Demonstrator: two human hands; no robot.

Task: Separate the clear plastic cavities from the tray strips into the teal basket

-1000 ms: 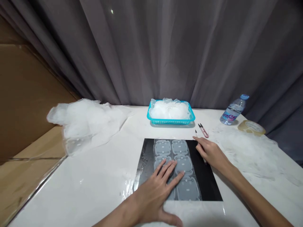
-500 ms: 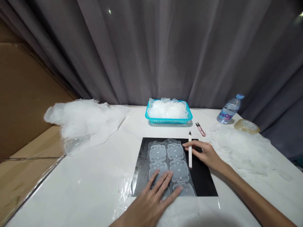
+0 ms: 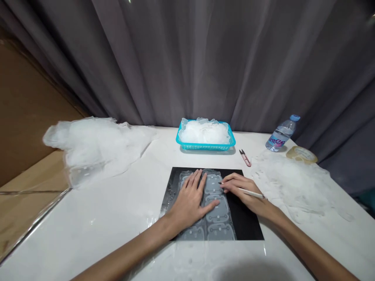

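A clear plastic sheet with two columns of rounded-square outlines lies on a black mat. Over its upper left part my left hand rests flat, fingers stretched forward and thumb out to the right. My right hand grips a slim white craft knife like a pen. The knife's dark pointed tip is at the right side of the upper right outline; whether it touches the plastic I cannot tell. Part of the left column is hidden under my left hand.
Behind the mat stands a blue basket heaped with translucent pieces. Pink thread snips, a water bottle, a tape roll and a pile of plastic scraps are to the right. Stacked plastic sheets lie left, near cardboard.
My left hand has slid forward up the sheet. My right hand has turned the knife from upright to a slanted pen grip, its tip now at the upper right outline. The view shifts slightly.
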